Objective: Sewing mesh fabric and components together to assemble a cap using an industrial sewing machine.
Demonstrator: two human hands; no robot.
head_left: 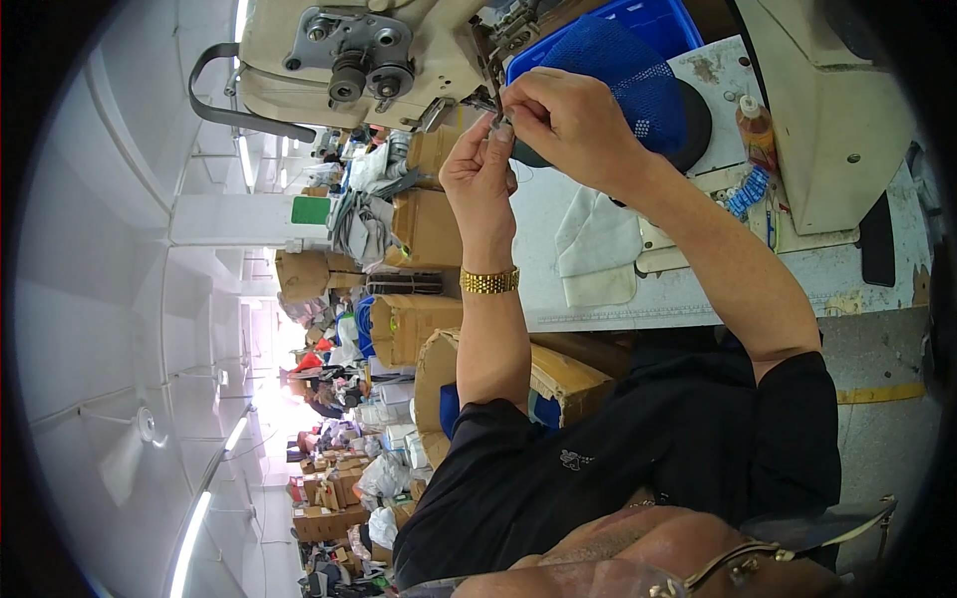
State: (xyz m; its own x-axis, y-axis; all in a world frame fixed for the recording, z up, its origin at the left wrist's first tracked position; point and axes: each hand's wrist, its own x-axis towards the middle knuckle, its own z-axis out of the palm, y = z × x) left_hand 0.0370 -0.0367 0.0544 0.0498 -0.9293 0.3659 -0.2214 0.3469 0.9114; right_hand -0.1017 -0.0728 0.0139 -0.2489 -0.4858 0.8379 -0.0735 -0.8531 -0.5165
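Both my hands meet at the needle area of a cream sewing machine (269,60). My left hand (483,184), with a gold watch (489,281) on its wrist, has thumb and forefinger pinched together by the needle bar. Touching those fingertips, my right hand (578,125) is also closed in a pinch. What lies between the fingers is too small to make out. Just beyond my right hand is a blue mesh cap (638,85) with a dark brim, partly covered by that hand. White fabric pieces (598,244) lie on the worktable (638,311) beside my right forearm.
A blue plastic bin (658,20) stands behind the cap. An orange-brown bottle (756,132) and a crumpled blue-and-white strip (748,189) are near the machine's pillar (832,120). Cardboard boxes (424,227) and piled materials stand to the left.
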